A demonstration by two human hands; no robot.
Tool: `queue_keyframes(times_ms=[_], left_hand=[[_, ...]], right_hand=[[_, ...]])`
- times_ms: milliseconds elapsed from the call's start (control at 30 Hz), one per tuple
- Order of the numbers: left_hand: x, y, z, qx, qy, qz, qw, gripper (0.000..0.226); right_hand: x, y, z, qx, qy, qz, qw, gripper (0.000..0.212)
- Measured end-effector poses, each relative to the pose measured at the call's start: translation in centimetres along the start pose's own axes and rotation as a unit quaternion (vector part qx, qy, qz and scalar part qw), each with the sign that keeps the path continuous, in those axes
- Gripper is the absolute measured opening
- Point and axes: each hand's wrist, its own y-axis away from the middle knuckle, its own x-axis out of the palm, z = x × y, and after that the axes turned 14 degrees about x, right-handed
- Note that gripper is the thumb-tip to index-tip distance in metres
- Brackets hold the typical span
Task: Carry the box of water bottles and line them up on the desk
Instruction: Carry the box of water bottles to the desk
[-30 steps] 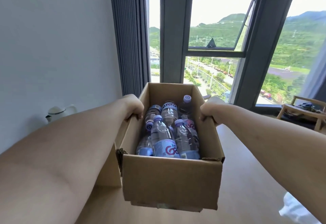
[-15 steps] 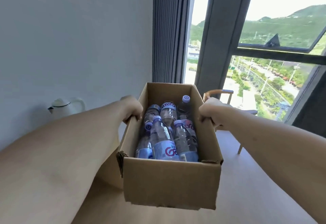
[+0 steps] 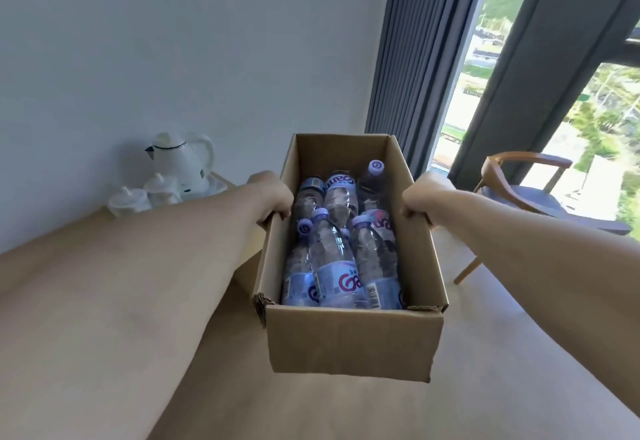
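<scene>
Box (image 3: 349,339) rims under curled fingers (image 3: 277,212), both hands

Bottles (image 3: 337,266) in box (image 3: 349,339); kettle (image 3: 185,162) left, chair (image 3: 519,190) right.

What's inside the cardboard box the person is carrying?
The cardboard box holds clear water bottles with purple caps, lying piled together. The top layer shows; anything beneath them, and the exact count, is hidden. The left hand and right hand grip its sides.

Bottle label (image 3: 341,282): red "Ga", rest hidden; barcode beside.
</scene>
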Motion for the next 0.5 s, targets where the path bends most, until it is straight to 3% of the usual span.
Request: queue_keyframes(times_ms=[500], left_hand=[[9.8,3.0,22.1,-0.175,-0.022,0.049,0.983,0.017]], right_hand=[[21.9,-1.7,-4.4,0.02,0.137,0.091,0.986,0.004]])
